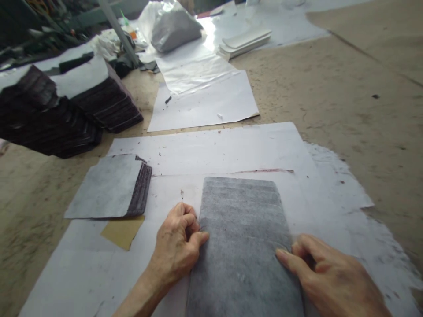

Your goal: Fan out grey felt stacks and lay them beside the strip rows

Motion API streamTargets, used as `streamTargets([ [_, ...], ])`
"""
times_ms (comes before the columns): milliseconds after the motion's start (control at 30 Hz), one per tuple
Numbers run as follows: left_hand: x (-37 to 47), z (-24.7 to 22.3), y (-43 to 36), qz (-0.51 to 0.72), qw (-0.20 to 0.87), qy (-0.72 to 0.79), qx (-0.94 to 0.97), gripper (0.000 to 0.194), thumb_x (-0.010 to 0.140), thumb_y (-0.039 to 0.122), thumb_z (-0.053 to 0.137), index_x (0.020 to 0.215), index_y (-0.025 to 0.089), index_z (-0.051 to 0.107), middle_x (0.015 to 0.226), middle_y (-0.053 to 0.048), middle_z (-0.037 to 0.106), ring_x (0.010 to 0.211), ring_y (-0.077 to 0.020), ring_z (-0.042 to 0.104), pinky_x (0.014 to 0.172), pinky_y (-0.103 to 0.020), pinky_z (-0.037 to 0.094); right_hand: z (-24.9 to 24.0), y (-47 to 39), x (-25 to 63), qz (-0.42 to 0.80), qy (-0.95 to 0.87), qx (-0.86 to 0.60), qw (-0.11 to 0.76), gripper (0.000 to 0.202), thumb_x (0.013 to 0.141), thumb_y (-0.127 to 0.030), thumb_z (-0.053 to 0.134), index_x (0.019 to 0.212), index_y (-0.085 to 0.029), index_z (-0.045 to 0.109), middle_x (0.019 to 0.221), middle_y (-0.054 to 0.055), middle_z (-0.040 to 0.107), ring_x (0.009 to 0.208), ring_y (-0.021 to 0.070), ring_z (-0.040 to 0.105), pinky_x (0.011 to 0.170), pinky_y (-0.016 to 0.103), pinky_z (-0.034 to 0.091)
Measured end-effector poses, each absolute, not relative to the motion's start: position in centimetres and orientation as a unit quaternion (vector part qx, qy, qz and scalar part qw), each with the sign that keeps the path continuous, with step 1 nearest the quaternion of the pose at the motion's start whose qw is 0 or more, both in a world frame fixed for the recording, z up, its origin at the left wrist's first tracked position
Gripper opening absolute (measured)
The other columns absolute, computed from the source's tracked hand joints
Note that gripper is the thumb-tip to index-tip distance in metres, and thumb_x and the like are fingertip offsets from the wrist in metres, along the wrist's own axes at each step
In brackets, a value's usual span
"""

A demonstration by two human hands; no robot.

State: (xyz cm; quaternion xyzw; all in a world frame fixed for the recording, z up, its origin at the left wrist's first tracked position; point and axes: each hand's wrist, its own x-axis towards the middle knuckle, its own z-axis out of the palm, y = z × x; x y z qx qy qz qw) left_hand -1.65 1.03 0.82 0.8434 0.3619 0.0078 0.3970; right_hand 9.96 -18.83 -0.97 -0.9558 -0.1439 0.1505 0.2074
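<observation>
My left hand [176, 246] rests on the left edge of the grey felt-like sheet [243, 246], its fingers curled in tight and the thumb pressed against the forefinger, pinching that edge. My right hand [325, 275] is at the sheet's right edge, fingers drawn together and bent, the thumb tip laid flat on the grey surface; whether the fingers beneath have the edge nipped I cannot tell. The sheet lies flat between my two hands, stretching away from my fingertips, on white paper [231, 149] spread over the worktable [346, 101]. Just beyond my left knuckles and off to the left sits a small stack of grey pieces with dark ribbed edges [112, 187], with a tan scrap [124, 231] peeping from under it. Well beyond that, far left, dark piles [66, 114] are heaped, and farther ahead of my fingers lie more white sheets [205, 94] and a grey plastic bag [173, 28].
</observation>
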Motion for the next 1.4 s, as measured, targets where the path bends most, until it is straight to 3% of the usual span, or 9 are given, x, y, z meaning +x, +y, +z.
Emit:
streamTargets([
  [167, -1.9, 0.8, 0.4, 0.001, 0.316, 0.376, 0.871, 0.015, 0.067, 0.022, 0.055, 0.061, 0.018, 0.042, 0.079, -0.001, 0.046, 0.077, -0.0155, 0.045, 0.07, -0.031, 0.038, -1.6, -19.6, 9.6, 0.084, -0.187, -0.953, 0.225, 0.032, 0.063, -0.053, 0.05, 0.056, -0.022, 0.047, 0.052, -0.002, 0.049, 0.047, 0.014, 0.049, 0.041, 0.026, 0.037],
  [267, -2.4, 0.6, 0.4, 0.035, 0.289, 0.353, 0.889, 0.016, 0.067, 0.021, 0.056, 0.078, 0.021, 0.044, 0.092, -0.002, 0.047, 0.085, -0.0177, 0.046, 0.077, -0.034, 0.04, -1.6, -19.9, 9.7, -0.056, -0.311, -0.918, 0.239, 0.026, 0.074, -0.042, 0.05, 0.088, -0.021, 0.054, 0.083, 0.003, 0.059, 0.076, 0.0175, 0.057, 0.062, 0.029, 0.048],
  [400, -2.4, 0.6, 1.0, 0.042, 0.292, 0.258, 0.92, 0.035, 0.069, 0.015, 0.051, 0.101, 0.029, 0.045, 0.112, 0.001, 0.045, 0.098, -0.0179, 0.044, 0.086, -0.036, 0.04, -1.0, -19.8, 10.6, -0.083, -0.444, -0.862, 0.229, 0.035, 0.077, -0.022, 0.047, 0.111, -0.019, 0.047, 0.107, 0.004, 0.054, 0.099, 0.0169, 0.05, 0.086, 0.031, 0.043],
  [667, -0.5, 1.9, 2.5, -0.091, 0.32, 0.256, 0.908, 0.038, 0.063, 0.017, 0.054, 0.099, 0.025, 0.046, 0.087, 0.0, 0.051, 0.081, -0.017, 0.048, 0.076, -0.034, 0.038, 0.4, -18.6, 11.9, 0.131, -0.343, -0.893, 0.259, 0.025, 0.061, -0.018, 0.057, 0.085, -0.02, 0.053, 0.078, -0.001, 0.055, 0.069, 0.0127, 0.052, 0.059, 0.024, 0.043],
  [767, -1.0, 1.8, 2.0, -0.09, 0.303, 0.267, 0.911, 0.012, 0.066, 0.022, 0.052, 0.077, 0.02, 0.046, 0.074, 0.001, 0.049, 0.072, -0.0155, 0.046, 0.068, -0.031, 0.035, 0.0, -18.8, 10.7, 0.086, -0.311, -0.915, 0.242, 0.01, 0.062, -0.024, 0.057, 0.063, -0.019, 0.048, 0.061, -0.003, 0.051, 0.056, 0.0116, 0.049, 0.048, 0.022, 0.037],
  [867, -2.1, 1.2, 1.2, -0.071, 0.287, 0.31, 0.904, 0.021, 0.071, 0.033, 0.049, 0.06, 0.018, 0.039, 0.064, 0.001, 0.046, 0.065, -0.0144, 0.044, 0.063, -0.029, 0.032, -0.9, -19.5, 9.1, -0.017, -0.293, -0.926, 0.239, 0.02, 0.071, -0.034, 0.055, 0.058, -0.02, 0.047, 0.056, -0.003, 0.05, 0.051, 0.0111, 0.05, 0.043, 0.021, 0.034],
  [1000, -3.2, 0.6, 0.4, -0.034, 0.296, 0.362, 0.883, 0.027, 0.074, 0.043, 0.047, 0.061, 0.019, 0.043, 0.062, 0.002, 0.046, 0.064, -0.0138, 0.043, 0.063, -0.028, 0.031, -1.6, -19.9, 7.8, -0.063, -0.286, -0.934, 0.207, 0.023, 0.08, -0.04, 0.05, 0.066, -0.021, 0.05, 0.059, -0.003, 0.053, 0.053, 0.0108, 0.053, 0.045, 0.02, 0.037],
  [1133, -2.9, 0.6, 0.4, -0.041, 0.314, 0.393, 0.863, 0.028, 0.07, 0.045, 0.048, 0.06, 0.019, 0.043, 0.061, 0.002, 0.044, 0.063, -0.0138, 0.041, 0.063, -0.028, 0.029, -1.4, -19.5, 8.1, -0.074, -0.289, -0.932, 0.207, 0.033, 0.083, -0.044, 0.044, 0.06, -0.021, 0.048, 0.056, -0.002, 0.052, 0.051, 0.0111, 0.052, 0.041, 0.021, 0.035],
  [1400, -2.1, 1.1, 1.0, -0.087, 0.341, 0.427, 0.833, 0.027, 0.067, 0.043, 0.049, 0.058, 0.019, 0.041, 0.056, 0.004, 0.038, 0.057, -0.0121, 0.037, 0.059, -0.026, 0.025, -1.4, -19.6, 8.6, -0.024, -0.283, -0.934, 0.216, 0.033, 0.081, -0.043, 0.048, 0.057, -0.02, 0.045, 0.052, -0.004, 0.049, 0.046, 0.0087, 0.049, 0.041, 0.019, 0.036],
])
